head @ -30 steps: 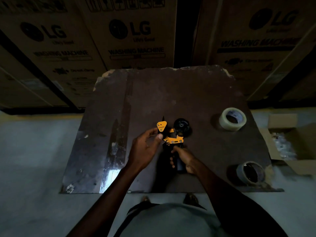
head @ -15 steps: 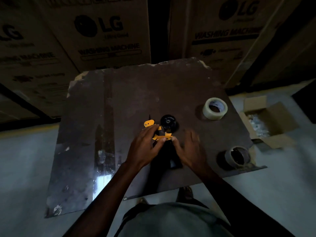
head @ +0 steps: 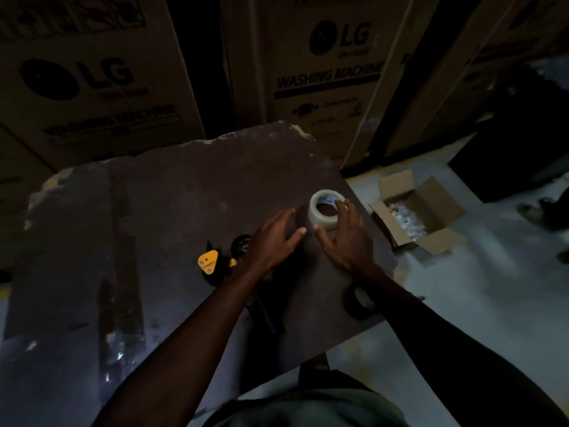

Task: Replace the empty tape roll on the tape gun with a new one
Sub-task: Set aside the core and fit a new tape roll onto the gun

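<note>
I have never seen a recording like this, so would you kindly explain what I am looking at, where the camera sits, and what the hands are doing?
There is no machine here: a person works with two bare hands, and the single camera is worn on their head, looking forward and down. That is why you see both forearms reaching away from the bottom edge.

They stand at a dark worn table. On it lies a tape gun with yellow parts, partly hidden by the left arm. The right hand reaches a full roll of clear tape, fingers touching its top rim; a firm grip is not visible. The left hand hovers open beside the roll, holding nothing. A darker, seemingly used-up roll lies near the table's right edge.

Large cardboard boxes stand behind, and an open small box sits on the floor.
</note>
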Demonstrator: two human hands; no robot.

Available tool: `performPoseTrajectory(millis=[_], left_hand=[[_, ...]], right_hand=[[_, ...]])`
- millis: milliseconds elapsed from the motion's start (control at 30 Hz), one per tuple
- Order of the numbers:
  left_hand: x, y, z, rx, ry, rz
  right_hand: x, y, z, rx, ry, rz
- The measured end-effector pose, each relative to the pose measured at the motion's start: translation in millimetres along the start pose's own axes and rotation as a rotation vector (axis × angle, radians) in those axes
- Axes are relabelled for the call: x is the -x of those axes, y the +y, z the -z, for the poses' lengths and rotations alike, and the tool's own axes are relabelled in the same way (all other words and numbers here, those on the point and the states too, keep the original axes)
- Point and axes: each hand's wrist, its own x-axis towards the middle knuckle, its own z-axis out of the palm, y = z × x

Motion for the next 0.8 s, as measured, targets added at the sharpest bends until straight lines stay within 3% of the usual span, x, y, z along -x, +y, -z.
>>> performPoseTrajectory(millis=[367,633,800], left_hand=[[-73.8,29.9,-63.4,0.043,-0.066,0.128],[-83.6,27.8,-84.4,0.148,-0.048,0.233],[-81.2,26.5,-90.5,0.221,-0.037,0.233]], right_hand=[[-98.9,70.9,-7.0,-0.005,-0.324,0.173],[-112.3,84.8,-29.6,-0.053,-0.53,0.191],[-116.3,87.2,-27.6,-0.158,-0.536,0.199]])
